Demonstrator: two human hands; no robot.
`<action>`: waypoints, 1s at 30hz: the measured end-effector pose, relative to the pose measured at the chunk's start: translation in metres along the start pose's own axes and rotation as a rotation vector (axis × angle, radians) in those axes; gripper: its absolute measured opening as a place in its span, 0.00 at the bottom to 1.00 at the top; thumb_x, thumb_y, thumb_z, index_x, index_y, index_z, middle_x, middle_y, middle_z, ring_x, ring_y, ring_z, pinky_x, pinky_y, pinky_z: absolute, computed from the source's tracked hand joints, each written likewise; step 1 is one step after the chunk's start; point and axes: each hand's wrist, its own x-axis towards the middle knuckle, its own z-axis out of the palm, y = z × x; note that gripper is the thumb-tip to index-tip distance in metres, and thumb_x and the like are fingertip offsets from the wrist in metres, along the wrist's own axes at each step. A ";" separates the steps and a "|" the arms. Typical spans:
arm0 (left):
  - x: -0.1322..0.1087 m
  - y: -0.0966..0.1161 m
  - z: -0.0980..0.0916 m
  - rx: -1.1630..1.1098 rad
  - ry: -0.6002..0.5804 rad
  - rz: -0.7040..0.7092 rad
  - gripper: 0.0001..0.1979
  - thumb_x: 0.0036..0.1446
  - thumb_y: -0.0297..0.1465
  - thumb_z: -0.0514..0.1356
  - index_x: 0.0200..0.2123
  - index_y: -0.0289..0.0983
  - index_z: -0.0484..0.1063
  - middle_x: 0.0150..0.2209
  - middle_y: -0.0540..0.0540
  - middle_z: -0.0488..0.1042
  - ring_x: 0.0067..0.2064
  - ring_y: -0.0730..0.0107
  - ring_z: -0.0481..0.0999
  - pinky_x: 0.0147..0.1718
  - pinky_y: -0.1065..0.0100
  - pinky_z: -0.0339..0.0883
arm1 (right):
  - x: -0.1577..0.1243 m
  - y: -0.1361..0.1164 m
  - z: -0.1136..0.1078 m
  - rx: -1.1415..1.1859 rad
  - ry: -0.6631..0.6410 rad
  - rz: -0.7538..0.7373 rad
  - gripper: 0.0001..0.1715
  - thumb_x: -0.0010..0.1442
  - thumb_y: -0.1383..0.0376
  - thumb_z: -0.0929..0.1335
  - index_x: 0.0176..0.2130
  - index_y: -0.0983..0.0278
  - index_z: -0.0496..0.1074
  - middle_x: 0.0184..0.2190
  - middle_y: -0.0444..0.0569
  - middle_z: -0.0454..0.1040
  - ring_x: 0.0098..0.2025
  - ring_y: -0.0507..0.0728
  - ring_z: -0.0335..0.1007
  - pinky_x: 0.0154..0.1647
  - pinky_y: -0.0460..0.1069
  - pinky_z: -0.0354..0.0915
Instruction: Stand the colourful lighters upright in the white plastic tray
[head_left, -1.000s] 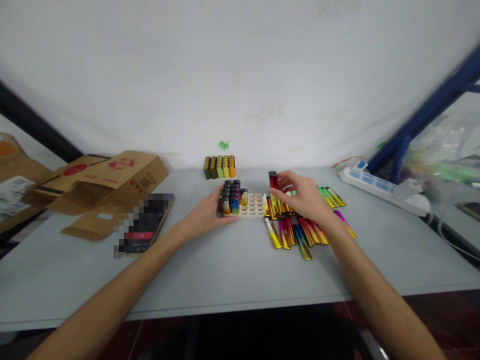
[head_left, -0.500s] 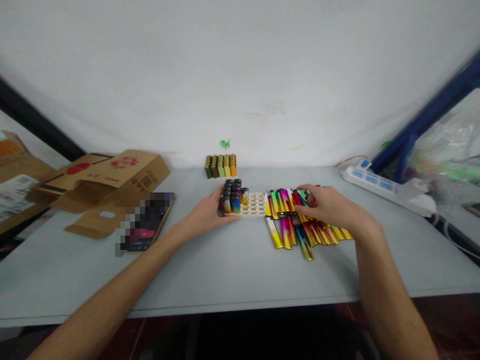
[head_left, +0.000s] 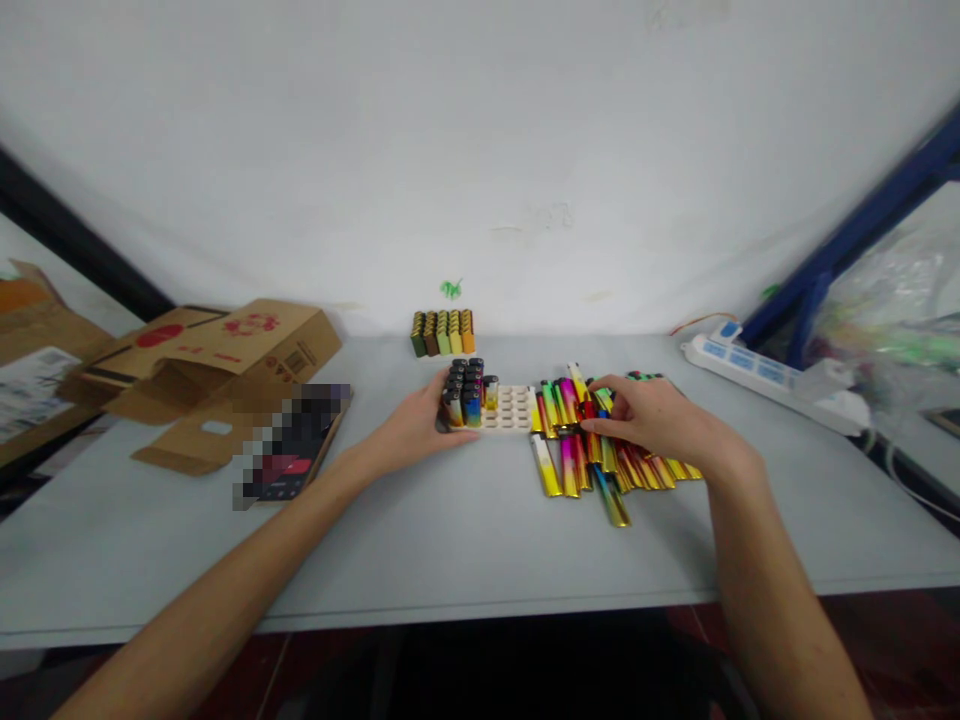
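Observation:
A white tray with rows of slots [head_left: 513, 425] lies at the middle of the table. My left hand [head_left: 409, 428] is closed around its left end, thumb along the front edge. Black-topped lighters [head_left: 471, 400] stand upright in the left slots, with a single white-topped yellow lighter [head_left: 491, 395] beside them. Against the tray's right side is a loose pile of shiny coloured lighters [head_left: 571, 468]. Over this pile, my right hand [head_left: 664, 420] pinches a red lighter [head_left: 588, 409] between thumb and fingers; the hand hides part of the pile.
Toward the wall stands a block of green, brown and orange lighters [head_left: 443, 335]. Opened cardboard boxes [head_left: 277, 340] and a phone with a partly blurred screen [head_left: 307, 440] are at the left. A white power strip [head_left: 780, 385] runs along the right side.
My right hand has shifted slightly, and its fingers have closed more on the red lighter. Some lighters in the pile have moved a little. My left hand and the tray stay in place.

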 end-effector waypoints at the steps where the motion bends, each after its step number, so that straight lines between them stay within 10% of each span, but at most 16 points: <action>1: 0.000 0.001 0.000 0.001 -0.002 0.006 0.54 0.54 0.52 0.69 0.73 0.30 0.51 0.65 0.30 0.72 0.63 0.37 0.75 0.64 0.46 0.70 | 0.000 0.000 0.000 0.003 -0.002 0.001 0.24 0.66 0.48 0.71 0.52 0.61 0.78 0.30 0.48 0.81 0.28 0.58 0.75 0.30 0.51 0.64; 10: 0.001 -0.002 0.001 0.002 0.000 0.007 0.54 0.53 0.53 0.70 0.73 0.35 0.51 0.64 0.32 0.73 0.63 0.42 0.76 0.63 0.47 0.71 | 0.011 -0.029 -0.007 0.169 0.105 -0.120 0.20 0.70 0.52 0.69 0.53 0.62 0.78 0.34 0.49 0.82 0.34 0.59 0.79 0.38 0.52 0.71; 18: 0.000 0.000 0.002 -0.065 0.019 0.043 0.50 0.54 0.49 0.70 0.72 0.35 0.54 0.64 0.33 0.73 0.63 0.44 0.76 0.63 0.49 0.70 | 0.050 -0.079 0.047 0.428 0.232 -0.404 0.32 0.69 0.55 0.72 0.67 0.60 0.66 0.62 0.59 0.74 0.60 0.65 0.75 0.62 0.61 0.71; 30: 0.001 -0.004 0.006 -0.043 0.031 0.081 0.51 0.55 0.48 0.70 0.73 0.35 0.52 0.67 0.34 0.70 0.66 0.45 0.74 0.66 0.51 0.67 | 0.065 -0.084 0.081 0.496 0.359 -0.349 0.11 0.70 0.66 0.68 0.51 0.62 0.74 0.43 0.53 0.84 0.44 0.60 0.82 0.49 0.55 0.75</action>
